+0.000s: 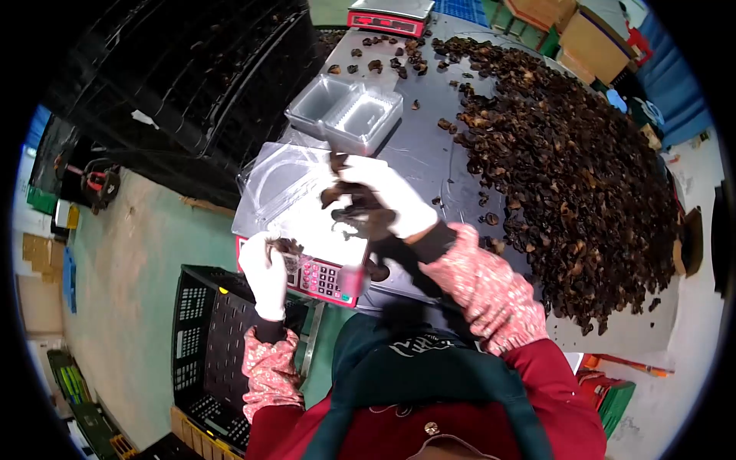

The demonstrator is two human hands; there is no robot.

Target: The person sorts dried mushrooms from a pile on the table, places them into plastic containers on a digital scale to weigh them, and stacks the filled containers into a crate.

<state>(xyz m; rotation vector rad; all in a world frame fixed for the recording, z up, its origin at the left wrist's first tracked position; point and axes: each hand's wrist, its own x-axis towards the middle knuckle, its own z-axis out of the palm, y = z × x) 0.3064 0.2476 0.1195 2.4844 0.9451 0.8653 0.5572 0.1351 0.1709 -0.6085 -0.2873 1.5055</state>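
Note:
My right hand [392,198], in a white glove, is closed on several dark dried mushroom pieces [360,203] above the scale. My left hand [263,274], also gloved in white, is closed around a few similar dark pieces at the scale's front left corner. Beneath both hands is a red electronic scale [326,280] with a keypad. A clear plastic box [284,182] lies open on its pan, partly hidden by my right hand. Behind it stand stacked clear plastic trays [364,115].
A large heap of dried mushrooms [567,176] covers the table's right side. Another red scale [391,17] stands at the far end. Stacked black crates [192,84] rise at the left, and a black crate [222,337] sits below the table edge.

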